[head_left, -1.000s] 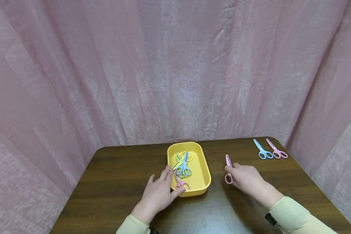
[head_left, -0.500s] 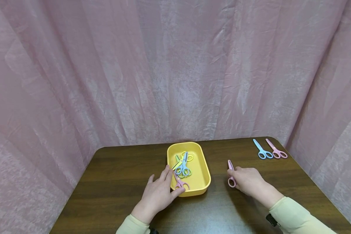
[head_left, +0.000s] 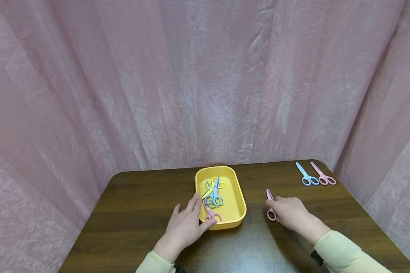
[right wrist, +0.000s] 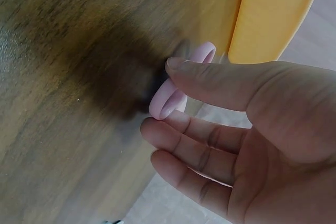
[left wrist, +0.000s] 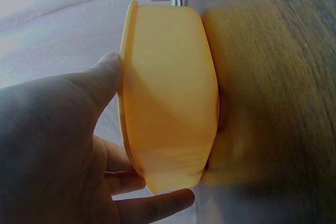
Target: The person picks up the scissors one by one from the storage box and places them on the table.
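In the head view, my left hand (head_left: pixel 184 227) rests at the near left corner of a yellow tray (head_left: pixel 231 195), its fingers fairly straight and spread. The left wrist view has the thumb and fingers touching the tray's rim (left wrist: pixel 126 51). Inside lie blue scissors (head_left: pixel 215 193), pink scissors (head_left: pixel 209 213), yellow ones (head_left: pixel 207 192) and green ones (head_left: pixel 207 185), partly overlapping. To the right of the tray, my right hand (head_left: pixel 288 212) pinches another pair of pink scissors (head_left: pixel 269 195) by the handle, low over the tabletop. Thumb and fingers hide part of that handle (right wrist: pixel 164 100).
Blue scissors (head_left: pixel 306 175) and pink scissors (head_left: pixel 322 175) lie side by side at the far right corner of the dark wooden table (head_left: pixel 140 204). A pink curtain (head_left: pixel 205 83) hangs behind the table and along both sides.
My right hand, holding the pink scissors, has moved slightly nearer to me and to the right. The left hand and the tray have stayed in place.
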Demonstrator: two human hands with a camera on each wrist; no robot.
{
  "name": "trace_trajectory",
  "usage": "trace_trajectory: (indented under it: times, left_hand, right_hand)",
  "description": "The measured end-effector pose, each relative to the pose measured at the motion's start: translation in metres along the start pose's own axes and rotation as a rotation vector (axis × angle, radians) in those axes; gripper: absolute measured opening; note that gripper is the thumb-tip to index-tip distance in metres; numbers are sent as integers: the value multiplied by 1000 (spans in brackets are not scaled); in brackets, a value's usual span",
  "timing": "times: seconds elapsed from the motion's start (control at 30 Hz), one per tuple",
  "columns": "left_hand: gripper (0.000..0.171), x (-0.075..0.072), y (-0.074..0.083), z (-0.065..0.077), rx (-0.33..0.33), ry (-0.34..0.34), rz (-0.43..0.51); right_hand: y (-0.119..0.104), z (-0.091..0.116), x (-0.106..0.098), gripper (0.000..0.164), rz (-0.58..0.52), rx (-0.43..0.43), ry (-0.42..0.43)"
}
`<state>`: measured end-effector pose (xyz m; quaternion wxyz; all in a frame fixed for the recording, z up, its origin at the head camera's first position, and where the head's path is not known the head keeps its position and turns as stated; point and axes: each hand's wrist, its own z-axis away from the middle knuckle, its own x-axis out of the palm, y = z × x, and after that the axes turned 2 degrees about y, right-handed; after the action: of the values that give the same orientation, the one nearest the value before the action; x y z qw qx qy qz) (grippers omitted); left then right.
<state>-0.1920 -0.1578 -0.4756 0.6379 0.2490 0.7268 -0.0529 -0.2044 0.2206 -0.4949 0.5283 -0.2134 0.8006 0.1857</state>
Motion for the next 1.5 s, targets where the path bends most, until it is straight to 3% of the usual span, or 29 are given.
trace_trajectory:
  times: [0.37, 0.9, 1.2, 1.5]
  left_hand:
    - [94, 0, -1, 1, 3, 3, -6]
    - [91, 3, -1, -1, -12, -12, 8]
    - [94, 0, -1, 0, 1, -6, -10]
    - [94, 1, -1, 0, 10, 1, -26]
  right_hand:
    - [-11, -4, -16, 39, 47, 52, -76]
    - [-17, 5, -17, 27, 29, 101, -120]
    - [-33, 14, -28, 30, 29, 142, -74]
    - [-46, 20, -33, 52, -35, 212, -202]
